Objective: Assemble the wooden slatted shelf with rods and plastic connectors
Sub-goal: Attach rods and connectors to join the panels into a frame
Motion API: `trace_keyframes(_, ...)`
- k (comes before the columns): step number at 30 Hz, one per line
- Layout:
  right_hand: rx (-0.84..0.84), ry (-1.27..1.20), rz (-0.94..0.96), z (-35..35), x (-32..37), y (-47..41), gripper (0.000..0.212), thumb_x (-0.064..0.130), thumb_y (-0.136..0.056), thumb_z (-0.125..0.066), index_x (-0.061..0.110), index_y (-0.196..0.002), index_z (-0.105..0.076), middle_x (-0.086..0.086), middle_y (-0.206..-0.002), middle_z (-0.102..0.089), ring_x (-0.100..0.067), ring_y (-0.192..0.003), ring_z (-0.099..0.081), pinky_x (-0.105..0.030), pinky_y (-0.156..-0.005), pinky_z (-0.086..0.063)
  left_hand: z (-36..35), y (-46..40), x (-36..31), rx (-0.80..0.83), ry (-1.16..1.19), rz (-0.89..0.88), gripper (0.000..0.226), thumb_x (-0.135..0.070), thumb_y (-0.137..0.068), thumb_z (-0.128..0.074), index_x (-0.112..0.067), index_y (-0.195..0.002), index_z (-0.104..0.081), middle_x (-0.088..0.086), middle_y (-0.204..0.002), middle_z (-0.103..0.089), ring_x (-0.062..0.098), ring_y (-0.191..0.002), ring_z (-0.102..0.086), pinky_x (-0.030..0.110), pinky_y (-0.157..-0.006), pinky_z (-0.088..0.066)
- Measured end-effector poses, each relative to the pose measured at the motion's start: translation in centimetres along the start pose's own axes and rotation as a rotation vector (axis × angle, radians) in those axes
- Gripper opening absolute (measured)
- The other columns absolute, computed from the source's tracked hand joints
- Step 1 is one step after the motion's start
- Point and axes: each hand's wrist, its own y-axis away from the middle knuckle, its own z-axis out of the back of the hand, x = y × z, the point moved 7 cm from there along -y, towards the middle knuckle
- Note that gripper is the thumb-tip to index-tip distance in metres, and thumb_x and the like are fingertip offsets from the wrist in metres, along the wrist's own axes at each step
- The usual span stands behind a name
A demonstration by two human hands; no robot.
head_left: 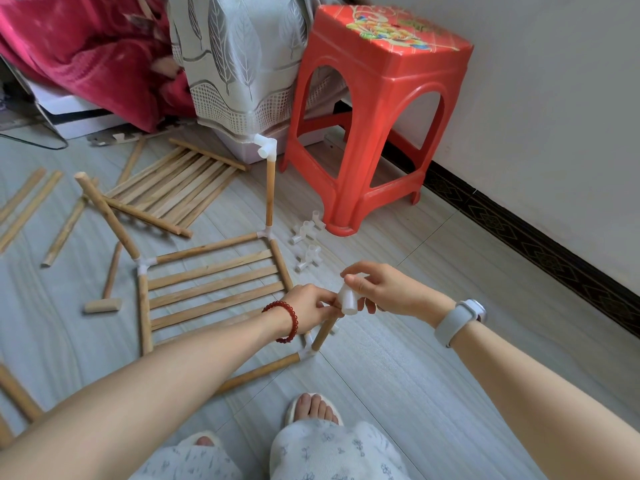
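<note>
White plastic sits at the centre of the work: a connector (347, 301) is pinched between thumb and fingers of the right hand (377, 289), held over the top end of a short upright rod (325, 332). The left hand (306, 308) pinches that rod just under its tip, steadying it. The rod rises from a corner connector (309, 351) of the slatted shelf frame (214, 289), which lies flat on the floor (433, 358) in front of the person's feet.

The rod's long axis runs up and slightly toward the right hand, so the connector's open socket has to line up with that axis and go straight down onto the tip. The two appear to be touching or nearly so; whether the tip is already inside the socket cannot be told. The right hand is the one placed to push, while the left braces against the rod leaning.

At the far corner another upright rod (270, 195) already carries a connector (266, 148). Spare connectors (308, 237) lie near the red stool (374, 116), loose rods (27, 206) and a wooden mallet (105, 299) to the left.
</note>
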Motion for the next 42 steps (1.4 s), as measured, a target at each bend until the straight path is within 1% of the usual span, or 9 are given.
trace_keyframes(6, 0.079, 0.078, 0.122, 0.2, 1.0, 0.6, 0.030, 0.023, -0.102, -0.038, 0.013, -0.124, -0.055, 0.007, -0.086, -0.060, 0.007, -0.064, -0.057, -0.009, -0.059, -0.043, -0.1, 0.1, -0.2, -0.026, 0.003, -0.002, 0.024, -0.035, -0.090, -0.060, -0.032, -0.112, -0.068, -0.006, -0.109, -0.070, 0.010, -0.107, -0.059, 0.029, -0.092, -0.045)
trace_keyframes(10, 0.117, 0.266, 0.211, 0.8, 1.3, 1.2, 0.033, 0.031, -0.098, -0.047, 0.028, -0.130, -0.052, 0.005, -0.125, -0.055, -0.006, -0.111, -0.053, -0.025, -0.097, -0.042, -0.1, 0.4, -0.3, -0.066, 0.045, 0.009, 0.020, -0.038, -0.091, -0.058, -0.037, -0.107, -0.069, -0.007, -0.109, -0.067, 0.009, -0.100, -0.055, 0.031, -0.092, -0.044)
trace_keyframes(12, 0.122, 0.406, 0.218, 0.9, 1.6, 1.4, 0.035, 0.029, -0.096, -0.052, 0.031, -0.130, -0.053, 0.004, -0.122, -0.051, -0.013, -0.111, -0.050, -0.032, -0.096, -0.042, -0.3, 0.4, -0.6, -0.057, 0.016, -0.012, 0.018, -0.036, -0.091, -0.059, -0.037, -0.106, -0.070, -0.011, -0.103, -0.067, 0.009, -0.098, -0.055, 0.028, -0.088, -0.043)
trace_keyframes(18, 0.202, 0.593, 0.260, -0.1, 1.7, 2.1, 0.049, 0.025, -0.093, -0.057, 0.030, -0.140, -0.043, 0.007, -0.136, -0.043, -0.012, -0.116, -0.048, -0.019, -0.086, -0.036, -0.3, 0.3, -0.7, -0.080, -0.021, -0.018, 0.018, -0.031, -0.091, -0.059, -0.028, -0.103, -0.072, -0.006, -0.104, -0.069, 0.009, -0.094, -0.057, 0.025, -0.082, -0.043)
trace_keyframes(22, -0.011, 0.688, 0.322, 0.3, 2.2, 1.5, 0.030, 0.028, -0.098, -0.049, 0.021, -0.126, -0.056, 0.000, -0.111, -0.059, -0.015, -0.091, -0.056, -0.026, -0.073, -0.043, -0.3, 0.3, -0.9, -0.109, -0.047, -0.005, 0.017, -0.034, -0.091, -0.058, -0.036, -0.075, -0.065, -0.010, -0.071, -0.060, 0.008, -0.066, -0.052, 0.023, -0.058, -0.040)
trace_keyframes(27, -0.164, 0.752, 0.287, -0.6, 2.3, 1.6, 0.026, 0.031, -0.099, -0.041, 0.018, -0.114, -0.057, -0.002, -0.096, -0.064, -0.026, -0.083, -0.060, -0.034, -0.067, -0.047, -0.5, 0.5, -0.2, -0.147, -0.060, 0.027, 0.027, -0.042, -0.088, -0.060, -0.029, -0.065, -0.058, -0.009, -0.064, -0.054, 0.014, -0.064, -0.052, 0.025, -0.056, -0.039)
trace_keyframes(33, -0.248, 0.754, 0.140, -0.9, 2.4, 0.9, 0.038, 0.042, -0.098, -0.037, 0.009, -0.105, -0.055, -0.008, -0.092, -0.064, -0.031, -0.080, -0.060, -0.034, -0.062, -0.044, -0.4, 0.6, 0.0, -0.192, -0.067, 0.024, 0.018, -0.036, -0.089, -0.059, -0.025, -0.086, -0.073, -0.012, -0.063, -0.050, 0.014, -0.075, -0.051, 0.029, -0.073, -0.044)
trace_keyframes(37, -0.279, 0.696, 0.064, -1.0, 2.8, 0.6, 0.039, 0.043, -0.095, -0.039, 0.008, -0.083, -0.049, -0.004, -0.069, -0.054, -0.026, -0.064, -0.052, -0.030, -0.055, -0.034, -0.2, 1.0, 0.1, -0.210, -0.120, 0.040, 0.027, -0.038, -0.091, -0.055, -0.036, -0.064, -0.056, -0.010, -0.057, -0.045, 0.018, -0.072, -0.049, 0.030, -0.066, -0.041)
trace_keyframes(42, -0.395, 0.603, -0.074, -0.3, 2.3, 0.1, 0.050, 0.039, -0.096, -0.038, 0.010, -0.055, -0.032, -0.002, -0.052, -0.035, -0.019, -0.047, -0.032, -0.027, -0.045, -0.025, -0.2, 1.3, -0.6, -0.257, -0.184, 0.011, 0.021, -0.034, -0.094, -0.051, -0.026, -0.084, -0.068, -0.002, -0.074, -0.054, 0.022, -0.081, -0.056, 0.028, -0.066, -0.040)
